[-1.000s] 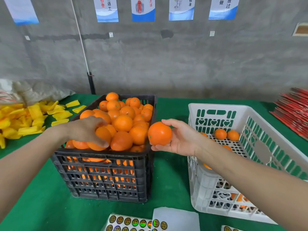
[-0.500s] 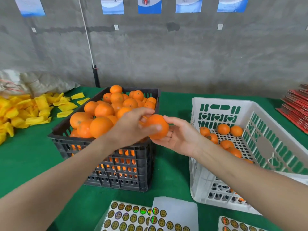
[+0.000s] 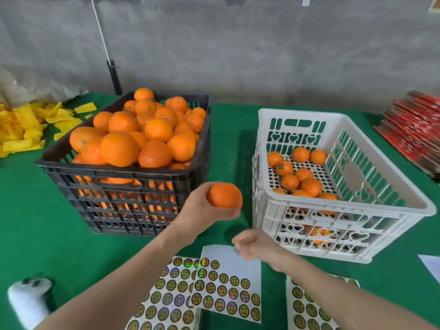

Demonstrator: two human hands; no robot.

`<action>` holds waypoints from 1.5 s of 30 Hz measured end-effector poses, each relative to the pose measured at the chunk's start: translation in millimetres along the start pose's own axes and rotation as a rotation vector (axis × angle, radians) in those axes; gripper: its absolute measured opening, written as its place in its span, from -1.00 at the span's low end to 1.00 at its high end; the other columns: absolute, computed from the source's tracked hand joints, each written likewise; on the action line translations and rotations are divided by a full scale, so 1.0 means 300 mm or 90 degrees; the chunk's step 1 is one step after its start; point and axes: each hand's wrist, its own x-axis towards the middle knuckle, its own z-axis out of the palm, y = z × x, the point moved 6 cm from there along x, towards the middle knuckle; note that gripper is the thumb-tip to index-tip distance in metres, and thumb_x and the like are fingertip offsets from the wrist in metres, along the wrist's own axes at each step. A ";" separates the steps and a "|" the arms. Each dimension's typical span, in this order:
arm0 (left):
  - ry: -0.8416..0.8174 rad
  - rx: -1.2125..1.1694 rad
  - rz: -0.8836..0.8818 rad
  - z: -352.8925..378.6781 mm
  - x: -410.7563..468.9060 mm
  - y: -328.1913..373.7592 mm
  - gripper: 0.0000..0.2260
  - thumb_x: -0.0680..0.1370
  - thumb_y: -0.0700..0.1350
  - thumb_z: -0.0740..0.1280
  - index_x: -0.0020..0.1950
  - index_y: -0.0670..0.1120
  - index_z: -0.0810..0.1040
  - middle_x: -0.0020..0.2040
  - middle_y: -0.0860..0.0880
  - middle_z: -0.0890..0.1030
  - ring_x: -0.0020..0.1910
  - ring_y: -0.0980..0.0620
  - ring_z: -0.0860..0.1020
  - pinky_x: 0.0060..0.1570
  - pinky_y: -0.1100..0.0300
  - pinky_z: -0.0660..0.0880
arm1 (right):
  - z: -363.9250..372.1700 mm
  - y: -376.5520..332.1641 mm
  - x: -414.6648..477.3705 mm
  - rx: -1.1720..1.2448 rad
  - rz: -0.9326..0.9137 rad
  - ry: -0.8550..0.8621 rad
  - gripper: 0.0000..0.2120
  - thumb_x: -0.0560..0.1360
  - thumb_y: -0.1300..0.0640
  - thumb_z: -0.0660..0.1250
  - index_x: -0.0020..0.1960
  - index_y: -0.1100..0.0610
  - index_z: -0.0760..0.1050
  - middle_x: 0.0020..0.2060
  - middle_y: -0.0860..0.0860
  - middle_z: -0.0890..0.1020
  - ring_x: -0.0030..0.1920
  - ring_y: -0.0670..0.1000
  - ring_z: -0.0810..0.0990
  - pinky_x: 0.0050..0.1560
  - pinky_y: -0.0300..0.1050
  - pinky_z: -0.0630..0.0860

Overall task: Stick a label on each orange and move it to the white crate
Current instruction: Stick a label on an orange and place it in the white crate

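Holding one orange (image 3: pixel 225 195) in the air, the person's left hand (image 3: pixel 200 208) curls its fingers and thumb round the fruit from below. The orange hangs over the green bench (image 3: pixel 35 222), in the gap between the two crates and close to their front corners.

Just below and to the right of it is the right hand (image 3: pixel 253 244). Its fingers are bunched together over the top edge of a label sheet (image 3: pixel 228 287). The hand is blurred, so I cannot tell whether it has a label pinched or nothing at all.

That sheet, part bare and part covered in rows of round shiny stickers, lies at the bench's front edge and overlaps a second sheet (image 3: pixel 171 294) on its left. A third sheet (image 3: pixel 307 306) lies to the right under the right forearm.

The white crate (image 3: pixel 345 207) stands right of centre. About a dozen oranges lie on its perforated floor, one of them (image 3: pixel 281 167) showing a dark round label. The black crate (image 3: pixel 119 171) stands left of centre, heaped above its rim with oranges.

Yellow scraps (image 3: pixel 26 125) are strewn toward the back left corner of the bench. A stack of red flat items (image 3: pixel 414 129) sits at the right edge. A blurred white shape (image 3: pixel 28 298) shows at the front left corner
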 end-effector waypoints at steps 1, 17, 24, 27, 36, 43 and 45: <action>-0.024 -0.048 -0.063 0.016 -0.001 -0.061 -0.41 0.24 -0.11 0.61 0.21 -0.02 0.48 0.03 0.03 0.59 -0.04 0.08 0.58 -0.09 0.25 0.47 | 0.018 0.033 0.009 -0.067 -0.001 -0.007 -0.80 0.53 0.29 0.27 0.12 0.21 0.56 -0.13 0.02 0.61 -0.14 -0.06 0.57 0.01 -0.16 0.58; -0.160 -0.101 -0.393 0.116 -0.024 -0.402 -0.36 0.32 0.03 0.54 0.22 -0.33 0.44 0.05 -0.23 0.65 0.05 -0.15 0.60 0.14 -0.01 0.49 | 0.127 0.077 0.026 -0.165 -0.087 0.001 -0.74 0.53 0.35 0.25 0.21 0.26 0.53 0.15 0.14 0.59 0.17 0.01 0.55 0.16 -0.38 0.40; -0.147 -0.468 -0.358 0.137 -0.082 -0.344 -0.48 0.35 -0.03 0.48 0.25 -0.20 0.50 0.06 -0.26 0.64 -0.03 -0.18 0.63 -0.01 -0.01 0.54 | 0.092 -0.005 -0.096 -0.133 -0.257 0.250 -0.91 0.45 0.18 0.43 -0.14 0.20 0.58 -0.14 -0.01 0.62 -0.19 -0.13 0.50 0.00 -0.14 0.49; -0.129 -0.563 -0.360 0.141 -0.115 -0.326 -0.44 0.35 0.02 0.48 0.26 -0.22 0.51 0.11 -0.29 0.61 0.03 -0.21 0.59 0.08 -0.06 0.49 | 0.075 -0.025 -0.161 -0.182 -0.310 0.375 -0.83 0.41 0.09 0.47 -0.12 0.17 0.55 -0.17 -0.02 0.58 -0.18 -0.08 0.47 -0.07 -0.20 0.45; -0.147 -0.590 -0.382 0.163 -0.145 -0.301 -0.41 0.35 0.15 0.33 0.24 -0.20 0.53 0.13 -0.26 0.62 -0.02 -0.19 0.63 0.05 -0.05 0.49 | 0.069 -0.046 -0.234 -0.262 -0.402 0.441 -0.81 0.33 0.19 0.54 -0.10 0.23 0.64 -0.20 0.06 0.62 -0.13 0.05 0.58 -0.07 -0.11 0.54; -0.149 -0.597 -0.391 0.196 -0.150 -0.316 -0.52 0.32 0.13 0.37 0.01 -0.23 0.68 0.03 -0.27 0.66 -0.13 -0.17 0.68 -0.05 -0.03 0.50 | 0.057 -0.046 -0.248 -0.314 -0.460 0.457 -0.85 0.26 0.29 0.56 -0.23 0.23 0.62 -0.30 0.06 0.60 -0.24 0.05 0.57 -0.16 -0.17 0.45; -0.147 -0.586 -0.392 0.202 -0.155 -0.318 -0.48 0.32 0.11 0.38 0.11 -0.23 0.63 0.05 -0.26 0.65 -0.11 -0.17 0.67 -0.04 -0.02 0.50 | 0.061 -0.043 -0.252 -0.324 -0.483 0.462 -0.86 0.26 0.32 0.56 -0.26 0.23 0.61 -0.32 0.06 0.58 -0.22 -0.04 0.49 -0.19 -0.19 0.42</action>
